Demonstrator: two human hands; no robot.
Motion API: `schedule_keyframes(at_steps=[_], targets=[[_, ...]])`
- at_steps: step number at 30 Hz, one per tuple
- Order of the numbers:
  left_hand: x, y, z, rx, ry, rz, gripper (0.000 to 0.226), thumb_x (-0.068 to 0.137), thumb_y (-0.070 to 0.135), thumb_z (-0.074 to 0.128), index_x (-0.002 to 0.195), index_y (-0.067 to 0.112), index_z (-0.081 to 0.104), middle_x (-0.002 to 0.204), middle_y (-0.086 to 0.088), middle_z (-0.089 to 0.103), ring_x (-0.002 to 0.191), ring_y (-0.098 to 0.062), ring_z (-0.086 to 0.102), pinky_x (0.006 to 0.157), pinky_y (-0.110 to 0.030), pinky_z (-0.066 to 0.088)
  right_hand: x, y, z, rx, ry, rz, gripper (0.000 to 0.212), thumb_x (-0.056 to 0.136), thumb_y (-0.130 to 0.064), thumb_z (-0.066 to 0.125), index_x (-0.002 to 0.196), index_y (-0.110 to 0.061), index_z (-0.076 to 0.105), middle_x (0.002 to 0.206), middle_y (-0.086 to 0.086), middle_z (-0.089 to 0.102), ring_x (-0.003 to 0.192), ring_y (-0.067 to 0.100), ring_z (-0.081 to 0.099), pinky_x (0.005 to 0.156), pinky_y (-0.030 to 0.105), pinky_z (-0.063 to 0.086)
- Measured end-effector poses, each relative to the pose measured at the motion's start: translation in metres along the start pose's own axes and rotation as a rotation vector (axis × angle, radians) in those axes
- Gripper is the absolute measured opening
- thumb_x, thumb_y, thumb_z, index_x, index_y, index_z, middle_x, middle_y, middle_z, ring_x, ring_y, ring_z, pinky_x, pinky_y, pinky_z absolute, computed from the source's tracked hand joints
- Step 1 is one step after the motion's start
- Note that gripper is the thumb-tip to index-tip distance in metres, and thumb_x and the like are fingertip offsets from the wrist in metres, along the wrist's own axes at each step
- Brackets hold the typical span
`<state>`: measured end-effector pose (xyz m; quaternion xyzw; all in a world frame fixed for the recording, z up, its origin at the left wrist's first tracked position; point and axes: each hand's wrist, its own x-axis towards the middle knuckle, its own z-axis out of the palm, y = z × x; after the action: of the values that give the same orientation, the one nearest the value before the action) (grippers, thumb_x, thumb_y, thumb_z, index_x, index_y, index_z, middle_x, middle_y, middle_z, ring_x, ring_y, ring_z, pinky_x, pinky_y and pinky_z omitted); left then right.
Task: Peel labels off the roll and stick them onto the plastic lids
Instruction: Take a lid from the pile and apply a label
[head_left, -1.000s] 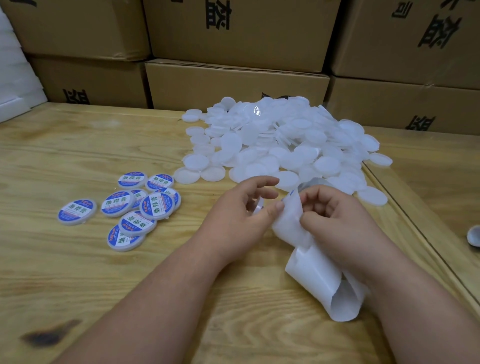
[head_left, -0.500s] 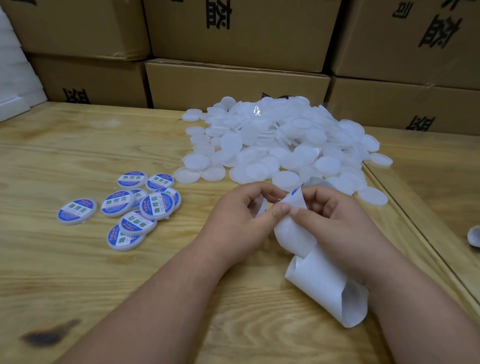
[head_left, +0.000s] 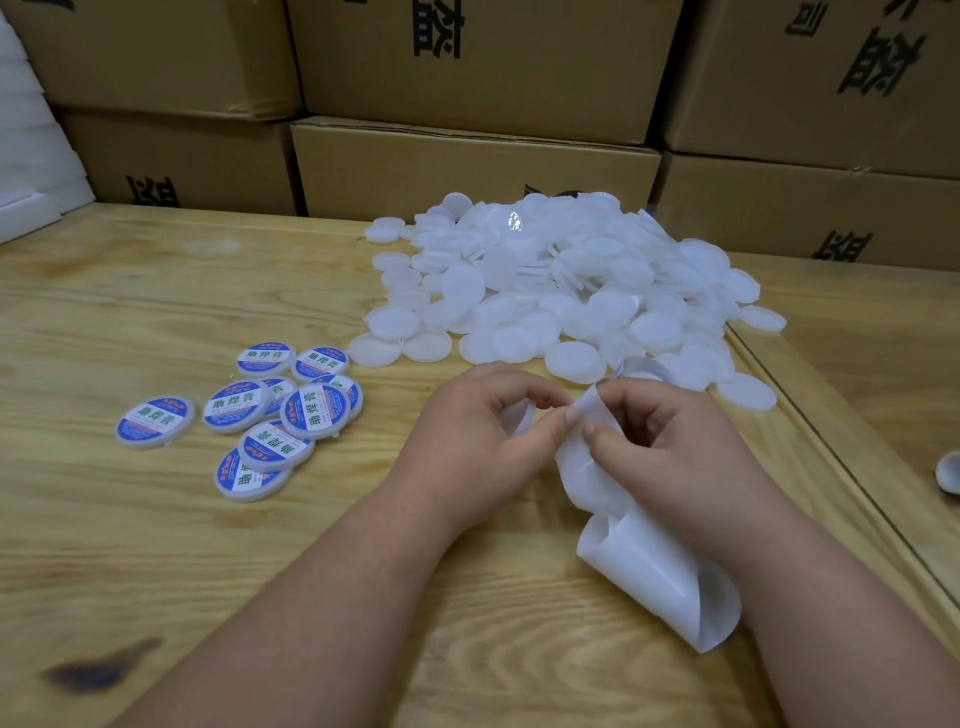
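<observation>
A white strip of label roll backing curls from between my hands down toward me on the wooden table. My right hand grips the strip's upper part, fingers curled round it. My left hand holds a plain white plastic lid in its curled fingers, and its thumb tip meets the strip's edge beside my right thumb. A big heap of plain white lids lies just beyond the hands. Several lids with blue-and-white labels lie in a cluster to the left.
Stacked cardboard boxes wall off the table's far side. White foam leans at the far left. A seam splits the tabletop on the right, with a small white object past it at the frame edge. A dark burn mark sits near left.
My hands have drawn closer together, thumbs now meeting at the strip's edge. The blue label edge glimpsed at the strip's top half a second ago is hidden. The strip's loose curl has shifted slightly.
</observation>
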<state>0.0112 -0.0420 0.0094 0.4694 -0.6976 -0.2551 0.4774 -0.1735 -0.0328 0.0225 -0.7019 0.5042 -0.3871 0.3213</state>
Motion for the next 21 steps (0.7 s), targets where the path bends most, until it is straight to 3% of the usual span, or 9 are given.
schedule_keyframes(at_steps=[4, 7, 10, 12, 14, 17, 19, 21], targets=[[0.001, -0.002, -0.001, 0.011, 0.027, 0.024, 0.005, 0.085, 0.037, 0.071, 0.082, 0.036, 0.075, 0.087, 0.020, 0.067, 0.089, -0.001, 0.059, 0.071, -0.008, 0.037, -0.001, -0.003, 0.001, -0.031, -0.012, 0.003, 0.022, 0.077, -0.025, 0.059, 0.093, -0.031, 0.073, 0.076, 0.006, 0.065, 0.069, 0.024, 0.058, 0.061, 0.036, 0.048], [0.002, -0.002, -0.001, 0.037, 0.068, 0.014, 0.007, 0.085, 0.037, 0.068, 0.078, 0.038, 0.070, 0.088, 0.026, 0.065, 0.087, 0.002, 0.059, 0.071, -0.007, 0.038, -0.001, -0.004, 0.000, -0.025, -0.023, -0.001, 0.029, 0.074, -0.028, 0.056, 0.096, -0.038, 0.073, 0.081, 0.007, 0.068, 0.077, 0.027, 0.063, 0.064, 0.039, 0.053], [0.002, -0.003, 0.000, 0.016, 0.125, -0.053, 0.009, 0.085, 0.040, 0.062, 0.076, 0.041, 0.065, 0.083, 0.028, 0.064, 0.082, 0.002, 0.059, 0.068, -0.008, 0.040, -0.002, -0.003, -0.003, -0.036, -0.026, -0.004, 0.028, 0.073, -0.028, 0.054, 0.091, -0.038, 0.073, 0.078, 0.002, 0.070, 0.074, 0.023, 0.064, 0.058, 0.030, 0.051], [0.003, -0.004, 0.000, -0.060, 0.178, -0.118, 0.010, 0.084, 0.040, 0.061, 0.076, 0.036, 0.066, 0.072, 0.025, 0.062, 0.067, 0.002, 0.056, 0.060, -0.009, 0.039, -0.003, -0.003, -0.004, -0.040, -0.021, 0.008, 0.023, 0.074, -0.027, 0.055, 0.085, -0.037, 0.073, 0.073, -0.005, 0.069, 0.070, 0.018, 0.065, 0.053, 0.019, 0.048], [0.004, -0.003, -0.002, -0.161, 0.234, -0.185, 0.013, 0.084, 0.041, 0.060, 0.077, 0.033, 0.067, 0.064, 0.016, 0.061, 0.057, 0.001, 0.051, 0.053, -0.010, 0.038, -0.002, -0.002, -0.006, -0.052, 0.001, 0.032, 0.018, 0.078, -0.023, 0.059, 0.082, -0.033, 0.073, 0.072, -0.006, 0.070, 0.068, 0.017, 0.065, 0.052, 0.017, 0.047], [0.005, -0.003, -0.005, -0.277, 0.292, -0.273, 0.011, 0.087, 0.039, 0.059, 0.082, 0.034, 0.068, 0.074, 0.000, 0.069, 0.062, -0.009, 0.060, 0.056, -0.021, 0.047, -0.002, 0.001, -0.009, -0.084, 0.040, 0.042, 0.013, 0.083, -0.014, 0.060, 0.081, -0.021, 0.071, 0.071, 0.005, 0.065, 0.059, 0.016, 0.054, 0.051, 0.019, 0.043], [0.006, -0.002, -0.007, -0.326, 0.317, -0.319, 0.015, 0.092, 0.034, 0.060, 0.080, 0.034, 0.069, 0.077, 0.002, 0.072, 0.071, -0.017, 0.068, 0.062, -0.031, 0.054, -0.001, 0.002, -0.010, -0.118, 0.079, 0.045, 0.008, 0.082, -0.017, 0.060, 0.079, -0.017, 0.068, 0.072, 0.009, 0.060, 0.057, 0.009, 0.047, 0.050, 0.018, 0.039], [0.007, 0.000, -0.008, -0.379, 0.322, -0.352, 0.019, 0.091, 0.032, 0.061, 0.075, 0.033, 0.070, 0.077, 0.006, 0.073, 0.074, -0.014, 0.071, 0.061, -0.030, 0.056, 0.001, 0.001, -0.008, -0.109, 0.174, 0.043, 0.002, 0.082, -0.023, 0.064, 0.082, -0.023, 0.067, 0.069, 0.001, 0.058, 0.055, 0.004, 0.047, 0.052, 0.014, 0.041]])
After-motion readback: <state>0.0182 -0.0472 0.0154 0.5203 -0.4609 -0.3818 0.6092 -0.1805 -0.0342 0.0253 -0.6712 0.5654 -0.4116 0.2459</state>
